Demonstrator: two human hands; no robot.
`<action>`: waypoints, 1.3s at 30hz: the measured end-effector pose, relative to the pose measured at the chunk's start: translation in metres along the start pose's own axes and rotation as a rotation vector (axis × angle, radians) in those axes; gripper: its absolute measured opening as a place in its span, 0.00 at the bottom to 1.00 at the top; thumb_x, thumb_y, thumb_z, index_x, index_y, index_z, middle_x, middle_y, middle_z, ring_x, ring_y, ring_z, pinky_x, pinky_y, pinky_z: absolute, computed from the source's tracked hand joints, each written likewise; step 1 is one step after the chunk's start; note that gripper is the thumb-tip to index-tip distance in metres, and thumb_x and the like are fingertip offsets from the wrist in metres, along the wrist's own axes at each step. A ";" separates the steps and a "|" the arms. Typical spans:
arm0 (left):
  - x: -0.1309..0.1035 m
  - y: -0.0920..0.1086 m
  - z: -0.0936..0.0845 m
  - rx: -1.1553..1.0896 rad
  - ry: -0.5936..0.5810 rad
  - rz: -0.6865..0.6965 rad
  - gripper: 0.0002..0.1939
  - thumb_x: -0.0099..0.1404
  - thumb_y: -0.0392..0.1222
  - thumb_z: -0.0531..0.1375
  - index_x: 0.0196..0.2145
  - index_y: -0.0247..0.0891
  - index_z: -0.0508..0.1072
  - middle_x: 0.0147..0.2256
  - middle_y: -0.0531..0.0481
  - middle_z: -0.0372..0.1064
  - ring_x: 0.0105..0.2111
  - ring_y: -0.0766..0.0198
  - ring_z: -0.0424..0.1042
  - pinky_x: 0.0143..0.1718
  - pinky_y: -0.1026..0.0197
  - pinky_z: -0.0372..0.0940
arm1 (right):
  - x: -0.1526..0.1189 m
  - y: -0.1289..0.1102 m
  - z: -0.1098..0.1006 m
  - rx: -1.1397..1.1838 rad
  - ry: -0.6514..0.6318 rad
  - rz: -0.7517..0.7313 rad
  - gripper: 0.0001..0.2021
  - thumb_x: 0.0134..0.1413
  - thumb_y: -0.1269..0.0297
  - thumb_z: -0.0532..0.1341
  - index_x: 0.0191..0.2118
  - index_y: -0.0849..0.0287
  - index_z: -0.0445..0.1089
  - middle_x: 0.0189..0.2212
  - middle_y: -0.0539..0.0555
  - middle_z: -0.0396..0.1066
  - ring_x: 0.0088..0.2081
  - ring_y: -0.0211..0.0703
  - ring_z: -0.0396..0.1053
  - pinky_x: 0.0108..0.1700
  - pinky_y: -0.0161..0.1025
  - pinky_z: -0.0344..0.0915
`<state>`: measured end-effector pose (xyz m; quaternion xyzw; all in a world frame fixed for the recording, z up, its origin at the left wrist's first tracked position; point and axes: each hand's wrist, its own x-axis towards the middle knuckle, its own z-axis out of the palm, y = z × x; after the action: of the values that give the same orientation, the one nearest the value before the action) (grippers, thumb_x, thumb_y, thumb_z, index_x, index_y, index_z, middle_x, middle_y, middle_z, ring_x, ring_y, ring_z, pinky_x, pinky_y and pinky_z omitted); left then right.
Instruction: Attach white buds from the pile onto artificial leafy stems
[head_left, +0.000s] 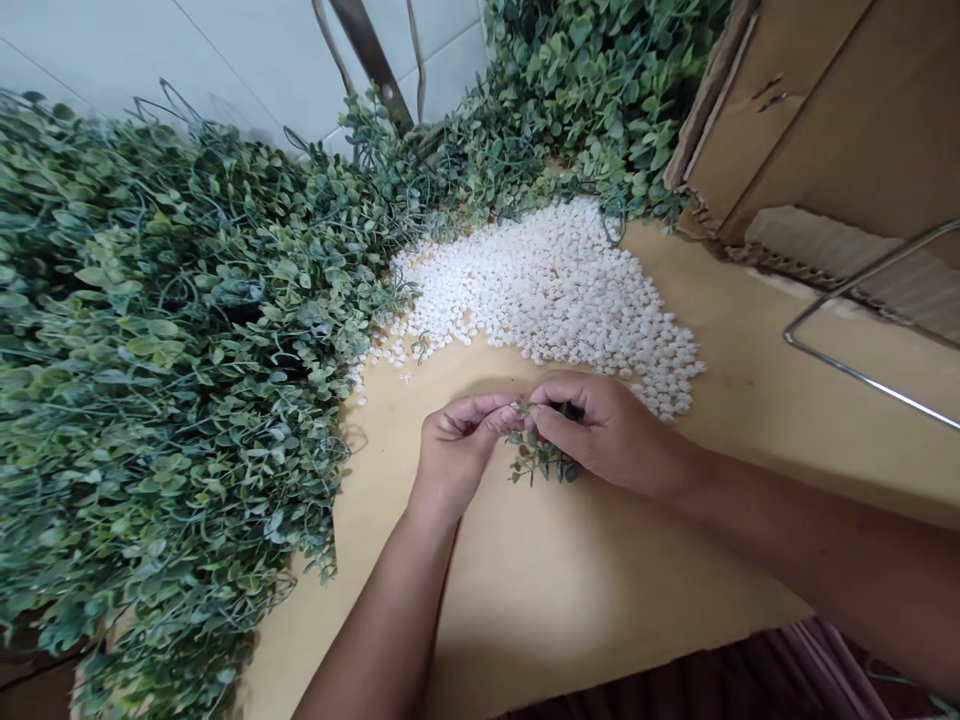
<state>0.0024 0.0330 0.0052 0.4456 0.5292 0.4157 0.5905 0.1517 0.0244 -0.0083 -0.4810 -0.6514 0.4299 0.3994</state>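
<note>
Both hands meet over the middle of the tan table. My left hand (pixel 472 430) pinches a tiny pale piece at its fingertips, likely one of the small white pieces, though it is too small to be sure. My right hand (pixel 592 425) is closed on a green leafy sprig (pixel 541 460), whose leaves hang below the fingers. The fingertips of the two hands touch or nearly touch at the sprig's stem. Just beyond them lies a wide pile of small white pieces (pixel 555 285).
A big heap of green artificial foliage (pixel 165 370) covers the left side, and more foliage (pixel 600 90) stands behind. At the right are a cardboard box (pixel 840 120) and a bent metal rod (pixel 870 377). The tan tabletop (pixel 555 590) extends toward me.
</note>
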 end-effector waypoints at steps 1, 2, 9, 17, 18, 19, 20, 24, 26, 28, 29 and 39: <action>0.000 0.000 0.000 -0.001 -0.003 0.005 0.11 0.43 0.44 0.70 0.24 0.35 0.78 0.20 0.50 0.75 0.22 0.66 0.72 0.32 0.62 0.71 | 0.000 0.000 0.001 -0.001 -0.002 -0.004 0.11 0.51 0.69 0.52 0.21 0.61 0.65 0.20 0.48 0.61 0.25 0.34 0.59 0.28 0.34 0.55; 0.000 -0.001 0.000 0.002 -0.007 0.010 0.10 0.43 0.43 0.70 0.24 0.35 0.78 0.20 0.51 0.75 0.22 0.67 0.72 0.31 0.62 0.70 | 0.000 0.001 0.001 -0.002 -0.002 -0.012 0.11 0.51 0.69 0.52 0.21 0.61 0.65 0.20 0.48 0.61 0.25 0.34 0.59 0.28 0.34 0.55; 0.002 -0.008 0.001 0.012 -0.007 0.090 0.07 0.44 0.41 0.69 0.22 0.36 0.77 0.22 0.53 0.74 0.25 0.67 0.72 0.31 0.65 0.68 | 0.001 0.003 0.003 -0.022 0.008 -0.045 0.12 0.52 0.68 0.52 0.19 0.61 0.62 0.18 0.47 0.58 0.24 0.34 0.58 0.28 0.34 0.55; 0.001 -0.003 -0.017 0.141 -0.011 0.045 0.14 0.50 0.48 0.66 0.32 0.36 0.78 0.27 0.48 0.76 0.27 0.65 0.72 0.32 0.63 0.68 | 0.002 0.000 -0.001 0.106 -0.013 0.101 0.11 0.54 0.65 0.51 0.24 0.61 0.64 0.20 0.48 0.62 0.24 0.34 0.60 0.26 0.32 0.57; 0.000 -0.002 -0.020 0.165 -0.042 0.030 0.14 0.50 0.47 0.66 0.32 0.36 0.79 0.27 0.48 0.76 0.28 0.65 0.72 0.33 0.63 0.68 | 0.002 0.000 -0.001 0.143 -0.014 0.118 0.10 0.55 0.65 0.51 0.25 0.61 0.64 0.20 0.48 0.63 0.24 0.34 0.60 0.26 0.32 0.57; -0.001 -0.001 -0.022 0.191 -0.076 0.024 0.13 0.50 0.46 0.66 0.32 0.36 0.79 0.28 0.47 0.76 0.28 0.65 0.72 0.34 0.62 0.68 | 0.001 0.000 -0.001 0.171 -0.012 0.128 0.10 0.55 0.64 0.52 0.26 0.61 0.64 0.21 0.49 0.63 0.24 0.34 0.61 0.27 0.32 0.58; -0.002 0.000 -0.023 0.215 -0.104 0.029 0.12 0.49 0.45 0.67 0.31 0.36 0.79 0.28 0.47 0.76 0.29 0.64 0.72 0.35 0.62 0.67 | 0.001 -0.001 -0.001 0.191 -0.010 0.132 0.10 0.55 0.64 0.51 0.26 0.61 0.64 0.21 0.49 0.64 0.25 0.35 0.62 0.27 0.32 0.59; -0.003 -0.001 -0.020 0.217 -0.095 0.056 0.08 0.47 0.40 0.68 0.28 0.37 0.79 0.28 0.48 0.76 0.30 0.65 0.72 0.35 0.63 0.67 | 0.000 -0.001 -0.001 0.234 0.014 0.118 0.09 0.55 0.62 0.54 0.28 0.61 0.63 0.23 0.49 0.63 0.26 0.34 0.62 0.28 0.33 0.59; -0.003 -0.002 -0.018 0.186 -0.056 0.033 0.08 0.46 0.40 0.68 0.27 0.36 0.79 0.24 0.50 0.74 0.25 0.67 0.70 0.30 0.65 0.66 | 0.000 -0.001 0.001 0.208 0.000 0.105 0.08 0.52 0.61 0.58 0.29 0.61 0.63 0.23 0.48 0.62 0.26 0.34 0.60 0.27 0.32 0.58; -0.003 -0.002 -0.016 0.151 -0.043 0.018 0.08 0.46 0.41 0.68 0.26 0.35 0.78 0.22 0.51 0.73 0.23 0.69 0.68 0.27 0.66 0.65 | -0.001 -0.002 0.003 0.116 -0.025 0.077 0.08 0.47 0.62 0.61 0.29 0.60 0.62 0.24 0.47 0.60 0.26 0.34 0.58 0.27 0.33 0.57; -0.004 -0.002 -0.015 0.130 -0.049 0.013 0.09 0.46 0.42 0.68 0.27 0.35 0.78 0.21 0.51 0.73 0.23 0.69 0.68 0.27 0.66 0.65 | -0.001 -0.002 0.004 0.057 -0.032 0.061 0.08 0.45 0.63 0.62 0.29 0.60 0.62 0.24 0.47 0.59 0.26 0.34 0.57 0.28 0.33 0.56; -0.005 -0.001 -0.008 0.030 -0.101 -0.019 0.11 0.44 0.38 0.69 0.28 0.35 0.77 0.24 0.50 0.73 0.26 0.68 0.70 0.31 0.66 0.65 | -0.001 0.000 0.004 -0.121 -0.034 -0.024 0.06 0.42 0.71 0.60 0.28 0.60 0.61 0.28 0.50 0.61 0.31 0.38 0.59 0.33 0.36 0.57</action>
<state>-0.0058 0.0291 0.0054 0.4698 0.5090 0.3791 0.6136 0.1487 0.0231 -0.0099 -0.4889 -0.6886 0.3930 0.3638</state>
